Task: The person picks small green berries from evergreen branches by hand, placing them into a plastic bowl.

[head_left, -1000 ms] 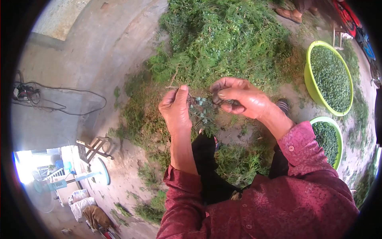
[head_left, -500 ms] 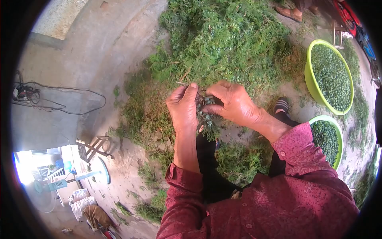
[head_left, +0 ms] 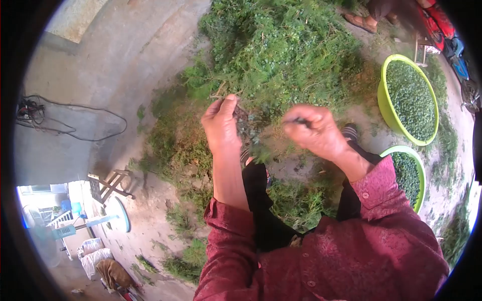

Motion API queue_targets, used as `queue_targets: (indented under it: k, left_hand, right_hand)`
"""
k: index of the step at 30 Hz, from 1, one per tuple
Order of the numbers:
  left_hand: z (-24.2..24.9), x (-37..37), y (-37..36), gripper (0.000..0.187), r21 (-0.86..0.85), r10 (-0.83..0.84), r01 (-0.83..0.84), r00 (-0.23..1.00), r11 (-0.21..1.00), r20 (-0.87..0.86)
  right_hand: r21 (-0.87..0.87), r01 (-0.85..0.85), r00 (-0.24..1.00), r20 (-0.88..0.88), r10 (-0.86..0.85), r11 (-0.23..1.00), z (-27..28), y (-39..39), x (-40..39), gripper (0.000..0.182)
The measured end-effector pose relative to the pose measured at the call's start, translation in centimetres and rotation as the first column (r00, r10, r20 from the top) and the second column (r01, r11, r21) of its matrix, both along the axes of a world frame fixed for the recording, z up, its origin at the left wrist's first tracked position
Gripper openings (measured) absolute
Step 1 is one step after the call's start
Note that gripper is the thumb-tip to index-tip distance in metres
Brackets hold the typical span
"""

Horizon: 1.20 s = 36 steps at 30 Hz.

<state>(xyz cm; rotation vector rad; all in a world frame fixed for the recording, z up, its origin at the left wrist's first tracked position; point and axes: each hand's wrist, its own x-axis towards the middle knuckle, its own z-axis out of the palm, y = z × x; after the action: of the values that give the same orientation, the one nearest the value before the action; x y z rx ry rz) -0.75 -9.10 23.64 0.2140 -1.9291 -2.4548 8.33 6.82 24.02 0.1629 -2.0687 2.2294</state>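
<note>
My left hand [head_left: 221,123] is closed in a pinch on the woody end of an evergreen sprig [head_left: 246,125]. The sprig hangs down beside my palm, with small bluish-green cones among its leaves. To the right and apart from it, my right hand [head_left: 316,131] has its fingers curled together and is smeared by motion. A dark spot shows between thumb and fingers; I cannot tell what it is. Beyond both hands lies a large heap of green branches [head_left: 281,55] on the floor.
At right stand a yellow-green basin [head_left: 385,108] and a lighter green basin [head_left: 420,173], both holding small green cones. Another person's foot [head_left: 360,22] is near the heap. A wooden stool [head_left: 111,185], a fan [head_left: 64,231] and a black cable [head_left: 75,107] are at left.
My right hand has pulled away from the sprig to the right, fingers curling shut. My left hand keeps its pinch and has shifted slightly left in the view.
</note>
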Motion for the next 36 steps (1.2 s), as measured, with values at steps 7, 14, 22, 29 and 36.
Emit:
queue_targets:
  k: [7,14,22,29,36]
  left_hand:
    - [-0.7,-0.7,-0.7,0.014,0.288,-0.174,0.126,0.974,0.949,0.145]
    - [-1.1,-0.8,-0.2,0.009,0.412,-0.253,0.144,0.942,0.900,0.223]
    - [0.6,0.9,0.5,0.009,0.465,-0.346,0.249,0.928,0.850,0.136]
    - [-0.1,1.1,1.8,0.009,0.489,-0.524,0.427,0.849,0.760,0.072]
    - [0.3,1.4,1.2,0.009,0.465,-0.534,0.450,0.843,0.762,0.059]
  right_hand:
    - [0.015,0.745,0.637,0.278,-0.719,0.667,-1.2,14.3,9.8,0.011]
    - [0.978,0.207,0.462,-0.116,-0.879,-0.020,-12.3,26.7,32.2,0.025]
    - [0.894,0.381,0.606,-0.048,-0.794,0.237,-3.4,21.7,25.4,0.017]
    - [0.306,0.256,0.894,0.285,-0.345,0.917,2.6,4.2,9.1,0.031]
    - [-0.162,0.267,0.937,0.273,-0.217,0.950,2.3,-2.2,3.9,0.023]
